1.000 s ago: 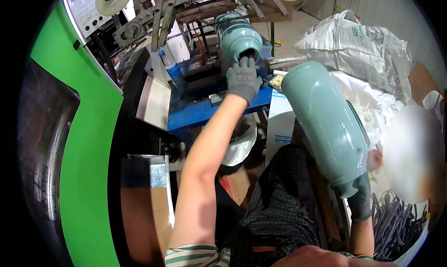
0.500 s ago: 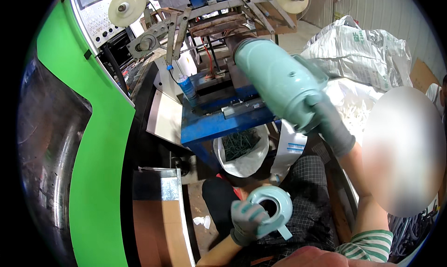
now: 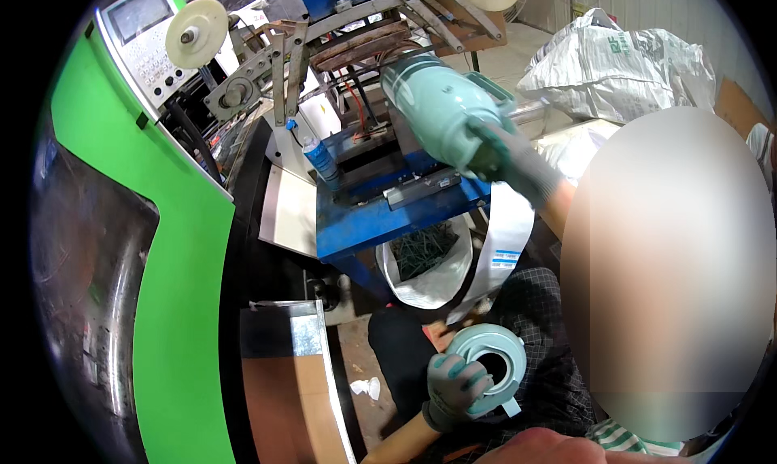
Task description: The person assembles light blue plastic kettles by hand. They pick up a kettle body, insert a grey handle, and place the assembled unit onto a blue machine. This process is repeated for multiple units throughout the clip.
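My right hand (image 3: pixel 514 163) wears a grey glove and grips the near end of a glossy pale green jug (image 3: pixel 441 104) with a side handle. The jug lies tilted, its far end against the stamping-type machine (image 3: pixel 356 47) with metal linkage bars. Low over my lap, my gloved left hand (image 3: pixel 455 389) is closed on the rim of a second pale green jug (image 3: pixel 507 347), seen end-on with a dark round opening and a tab sticking out. My left fingers curl over the edge of that opening. A blurred oval hides most of my right forearm.
A blue bench (image 3: pixel 388 225) carries a blue-and-white bottle (image 3: pixel 320 161). Beneath stands a white bag (image 3: pixel 441 290) of green scraps. A green machine (image 3: pixel 174 254) with a control panel (image 3: pixel 142 43) and a cardboard box (image 3: pixel 279 391) are on the left; a silvery sack (image 3: pixel 615 67) lies back right.
My right hand and its jug have shifted left and farther toward the machine. The left hand's jug has turned slightly, its opening facing up more. The whole view has shifted somewhat.
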Demonstrator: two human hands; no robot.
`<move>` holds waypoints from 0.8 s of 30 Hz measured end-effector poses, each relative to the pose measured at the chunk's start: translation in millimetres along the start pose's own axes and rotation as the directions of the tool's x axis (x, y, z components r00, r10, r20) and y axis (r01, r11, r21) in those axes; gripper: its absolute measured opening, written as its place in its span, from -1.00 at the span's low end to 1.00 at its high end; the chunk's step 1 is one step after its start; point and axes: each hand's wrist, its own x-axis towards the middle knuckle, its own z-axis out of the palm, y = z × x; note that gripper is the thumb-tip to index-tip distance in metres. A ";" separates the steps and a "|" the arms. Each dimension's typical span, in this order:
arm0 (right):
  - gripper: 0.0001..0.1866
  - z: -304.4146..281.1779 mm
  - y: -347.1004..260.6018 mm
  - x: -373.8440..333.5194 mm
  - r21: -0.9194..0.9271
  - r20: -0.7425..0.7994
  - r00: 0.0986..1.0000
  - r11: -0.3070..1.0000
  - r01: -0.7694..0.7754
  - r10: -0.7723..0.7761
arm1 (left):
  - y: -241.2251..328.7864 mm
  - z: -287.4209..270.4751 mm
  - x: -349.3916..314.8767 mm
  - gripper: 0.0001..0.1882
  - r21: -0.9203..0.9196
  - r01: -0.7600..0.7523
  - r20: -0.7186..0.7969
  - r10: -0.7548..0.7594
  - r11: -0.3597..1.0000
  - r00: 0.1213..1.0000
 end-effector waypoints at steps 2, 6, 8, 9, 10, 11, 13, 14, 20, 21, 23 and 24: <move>-0.06 16.8 7.6 68.7 0.067 -0.121 0.988 0.994 -0.090 0.098 | -3.0 5.6 -2.1 -0.63 -0.016 -0.017 0.031 0.018 1.000 0.999; -0.25 20.0 25.6 149.5 0.356 0.047 0.998 0.933 -0.058 0.045 | -7.6 4.3 3.2 -0.67 -0.008 -0.040 0.016 0.040 0.999 0.999; -0.39 44.8 43.2 137.4 0.554 0.089 0.995 0.832 -0.014 -0.043 | -8.9 -6.6 -4.1 -0.70 0.067 0.016 0.040 -0.019 0.998 0.999; -0.41 45.3 48.8 137.7 0.622 0.156 0.979 0.783 0.007 -0.133 | -13.6 -9.5 -1.7 -0.71 0.068 0.036 0.019 -0.037 0.997 0.999; -0.43 35.1 62.9 135.6 0.681 0.195 0.958 0.732 0.021 -0.209 | -15.6 -7.9 -0.6 -0.72 0.043 0.063 0.007 -0.063 0.997 0.998; -0.43 2.2 63.0 160.2 0.655 0.242 0.936 0.754 0.036 -0.256 | -14.1 -2.6 15.8 -0.72 -0.031 0.065 0.037 -0.064 0.997 0.997; -0.43 -25.9 77.3 168.3 0.733 0.163 0.949 0.677 0.067 -0.271 | -16.2 10.5 17.1 -0.72 -0.073 0.094 0.114 -0.085 0.993 0.990; -0.43 -1.4 70.2 147.0 0.823 0.079 0.965 0.563 0.078 -0.250 | -12.9 9.6 12.0 -0.71 -0.062 0.115 0.156 -0.104 0.991 0.982; -0.57 -15.1 136.0 -70.2 0.004 0.041 0.994 0.995 0.103 -0.103 | -12.0 -6.6 3.3 -0.67 0.013 0.097 0.175 -0.098 0.995 0.980; -0.60 -44.0 134.5 -106.3 -0.140 0.038 0.989 0.979 0.147 -0.143 | -12.5 -7.2 13.1 -0.66 0.014 0.053 0.185 -0.055 0.998 0.981; -0.66 -95.9 126.9 -174.5 -0.341 -0.043 0.975 0.921 0.190 -0.217 | -12.0 -8.0 26.3 -0.61 0.002 0.053 0.172 -0.052 0.999 0.984; -0.68 -118.7 115.2 -205.3 -0.405 -0.119 0.958 0.894 0.192 -0.259 | -13.6 -8.5 28.1 -0.59 -0.003 0.058 0.167 -0.057 0.998 0.984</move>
